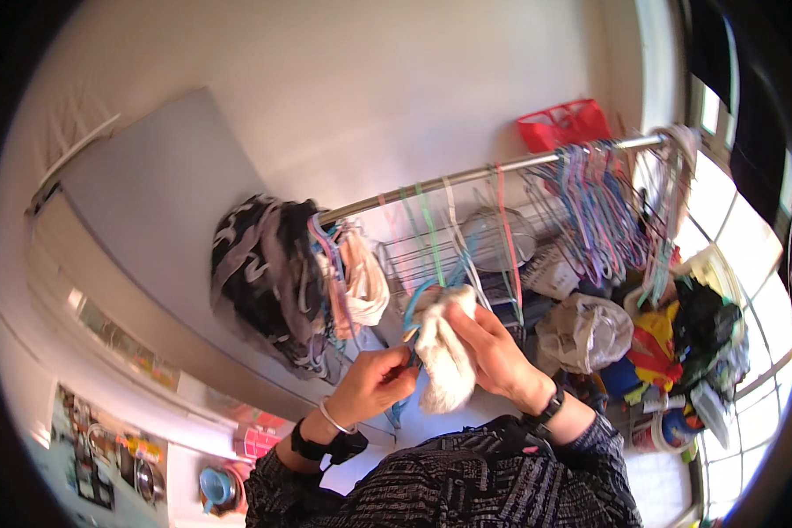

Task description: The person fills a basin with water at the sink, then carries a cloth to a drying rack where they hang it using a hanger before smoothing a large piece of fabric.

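My right hand [501,356] pinches a white, fluffy piece of fabric [443,360], perhaps a sock or small garment, whose lower end hangs down in front of me. Beside it, my left hand [377,384] has its fingers closed on a blue clothes hanger [410,315]. The fabric lies against the hanger and covers part of it. Just beyond both hands runs a metal clothes rail [462,177], with a white hanger [454,214], a red hanger [503,224] and a green hanger [428,228] spaced along it.
Dark patterned clothing [261,264] and a cream cloth [364,280] hang at the rail's left end. Many hangers [591,211] crowd its right part. Plastic bags [584,333] and a bucket [648,432] are piled at right. A red bag [564,125] is behind the rail.
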### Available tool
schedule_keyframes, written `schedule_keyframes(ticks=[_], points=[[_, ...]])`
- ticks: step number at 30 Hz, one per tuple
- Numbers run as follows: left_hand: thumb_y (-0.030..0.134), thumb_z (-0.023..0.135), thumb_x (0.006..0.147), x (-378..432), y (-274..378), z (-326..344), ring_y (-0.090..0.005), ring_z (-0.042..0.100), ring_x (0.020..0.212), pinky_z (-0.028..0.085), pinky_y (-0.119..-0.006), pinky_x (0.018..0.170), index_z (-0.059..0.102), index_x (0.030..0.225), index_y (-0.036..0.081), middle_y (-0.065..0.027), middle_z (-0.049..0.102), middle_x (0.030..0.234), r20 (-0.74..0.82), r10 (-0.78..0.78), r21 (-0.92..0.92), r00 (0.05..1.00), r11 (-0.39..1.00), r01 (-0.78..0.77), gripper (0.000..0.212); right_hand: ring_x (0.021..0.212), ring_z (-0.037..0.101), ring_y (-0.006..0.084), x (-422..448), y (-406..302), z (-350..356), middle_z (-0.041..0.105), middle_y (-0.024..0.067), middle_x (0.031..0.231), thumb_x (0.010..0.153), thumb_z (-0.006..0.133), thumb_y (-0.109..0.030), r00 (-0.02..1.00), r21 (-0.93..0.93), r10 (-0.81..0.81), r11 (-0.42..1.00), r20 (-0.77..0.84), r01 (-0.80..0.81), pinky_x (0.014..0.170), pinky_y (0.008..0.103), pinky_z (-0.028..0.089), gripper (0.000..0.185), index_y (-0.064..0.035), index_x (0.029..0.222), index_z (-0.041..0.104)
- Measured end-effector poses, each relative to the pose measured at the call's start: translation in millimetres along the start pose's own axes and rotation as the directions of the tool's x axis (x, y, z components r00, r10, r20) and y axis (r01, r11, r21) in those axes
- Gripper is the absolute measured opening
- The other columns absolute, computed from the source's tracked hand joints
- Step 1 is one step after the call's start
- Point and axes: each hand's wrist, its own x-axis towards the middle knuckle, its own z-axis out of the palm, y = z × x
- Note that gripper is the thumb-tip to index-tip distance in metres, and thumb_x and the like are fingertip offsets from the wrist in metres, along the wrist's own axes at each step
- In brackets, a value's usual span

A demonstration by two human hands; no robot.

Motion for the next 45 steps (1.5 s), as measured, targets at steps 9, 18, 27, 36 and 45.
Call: schedule_keyframes(ticks=[9, 18, 27, 36, 45], points=[[0.018, 0.052, 0.097, 2.5, -25.7, 76.2, -0.0105, 0.052, 0.067, 0.042, -0.026, 0.060, 0.053, 0.105, 0.000, -0.0051, 0.057, 0.076, -0.017, -0.264, -0.547, 0.964, 0.810, 0.212, 0.019, 0.067, 0.057, 0.0076, -20.3, 3.6, -23.8, 0.061, -0.0009, 0.080, 0.097, 0.055, -0.022, 0.949, -0.032, -0.122, 0.993, -0.291, 0.117, 0.058, 0.0234, 0.047, 0.016, -0.0059, 0.098, 0.058], [0.027, 0.043, 0.102, 9.1, -35.7, 69.6, -0.0026, 0.025, 0.050, 0.022, -0.021, 0.046, 0.051, 0.094, 0.003, 0.0074, 0.028, 0.061, 0.204, -0.294, -0.707, 0.934, 0.616, 0.348, 0.027, 0.071, 0.063, 0.0112, -48.6, -30.1, -98.2, 0.065, 0.0046, 0.080, 0.095, 0.055, -0.017, 0.773, -0.824, -0.554, 0.561, -0.309, 0.072, 0.063, 0.0250, 0.052, 0.019, -0.0004, 0.102, 0.062], [0.012, 0.059, 0.084, 19.9, -69.4, 122.0, -0.0331, 0.064, 0.087, 0.048, -0.040, 0.081, 0.059, 0.108, 0.001, -0.0173, 0.067, 0.093, 0.088, 0.006, -0.186, 0.996, 0.982, 0.011, 0.026, 0.080, 0.055, 0.0213, -36.8, -22.5, -15.3, 0.057, 0.0023, 0.082, 0.071, 0.062, -0.015, 0.797, -0.710, -0.258, -0.648, 0.545, 0.276, 0.074, 0.0342, 0.042, 0.019, -0.0119, 0.089, 0.060], [0.020, 0.049, 0.098, 5.1, -52.5, 67.6, -0.0222, 0.054, 0.060, 0.045, -0.033, 0.060, 0.057, 0.092, 0.004, -0.0089, 0.057, 0.069, 0.238, 0.034, -0.220, 0.971, 0.975, 0.020, 0.019, 0.090, 0.063, 0.0256, -50.2, -52.5, -41.1, 0.065, 0.0101, 0.097, 0.081, 0.062, -0.007, 0.863, -0.892, -0.226, -0.130, 0.452, 0.433, 0.088, 0.0368, 0.047, 0.020, -0.0033, 0.101, 0.062], [0.015, 0.060, 0.088, 7.9, -51.5, 83.1, -0.0318, 0.065, 0.082, 0.049, -0.037, 0.072, 0.058, 0.106, 0.000, -0.0186, 0.066, 0.096, 0.062, -0.046, -0.139, 0.997, 0.989, 0.054, 0.024, 0.092, 0.059, 0.0149, -30.2, 18.7, 0.5, 0.061, 0.0106, 0.101, 0.085, 0.055, 0.002, 0.867, -0.894, -0.498, 0.387, 0.003, 0.225, 0.082, 0.0289, 0.049, 0.032, -0.0007, 0.116, 0.056]])
